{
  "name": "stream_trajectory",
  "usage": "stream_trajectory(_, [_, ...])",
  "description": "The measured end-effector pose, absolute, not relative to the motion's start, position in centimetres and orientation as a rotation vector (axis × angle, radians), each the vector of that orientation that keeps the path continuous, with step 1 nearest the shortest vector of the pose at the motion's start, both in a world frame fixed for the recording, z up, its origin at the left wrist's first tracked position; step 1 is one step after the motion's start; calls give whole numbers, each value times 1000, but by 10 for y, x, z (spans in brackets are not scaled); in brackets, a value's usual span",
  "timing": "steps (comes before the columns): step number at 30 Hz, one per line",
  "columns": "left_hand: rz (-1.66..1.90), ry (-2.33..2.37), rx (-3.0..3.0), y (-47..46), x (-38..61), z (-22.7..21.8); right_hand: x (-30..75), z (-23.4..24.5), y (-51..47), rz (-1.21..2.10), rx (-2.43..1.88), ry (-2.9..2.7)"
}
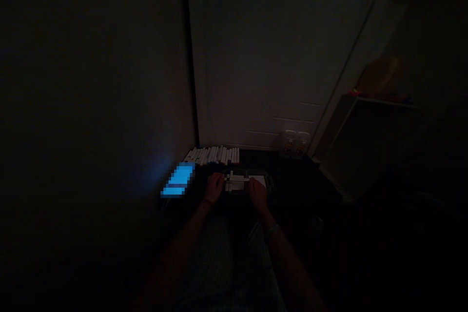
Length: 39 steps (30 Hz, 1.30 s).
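Observation:
The room is very dark. My left hand (214, 186) and my right hand (257, 191) rest on a small dark tray or case (268, 180) that holds pale, flat pieces. The case lies on a dark surface just ahead of my knees. Both hands have fingers curled down onto the pieces at the case's left and middle. What they pinch, if anything, is too dim to name. A row of several white, marker-like sticks (214, 155) lies side by side just behind the case.
A glowing blue screen (179, 180) lies to the left of my left hand. A wall stands on the left and a pale door (270, 58) behind. Two small packets (294, 144) stand at the door's foot. A low shelf (365, 146) is on the right.

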<state>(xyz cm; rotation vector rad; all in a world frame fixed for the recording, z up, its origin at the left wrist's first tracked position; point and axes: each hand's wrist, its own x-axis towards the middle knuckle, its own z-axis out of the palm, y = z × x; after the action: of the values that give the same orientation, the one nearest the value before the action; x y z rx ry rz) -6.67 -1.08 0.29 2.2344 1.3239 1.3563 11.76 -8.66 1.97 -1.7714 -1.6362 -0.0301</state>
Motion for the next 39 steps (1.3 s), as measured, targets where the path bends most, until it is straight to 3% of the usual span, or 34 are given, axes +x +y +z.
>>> stream_trajectory(39, [1397,1213,2161,-13,-64,1,119,15,-86,-82,-1775,-1637])
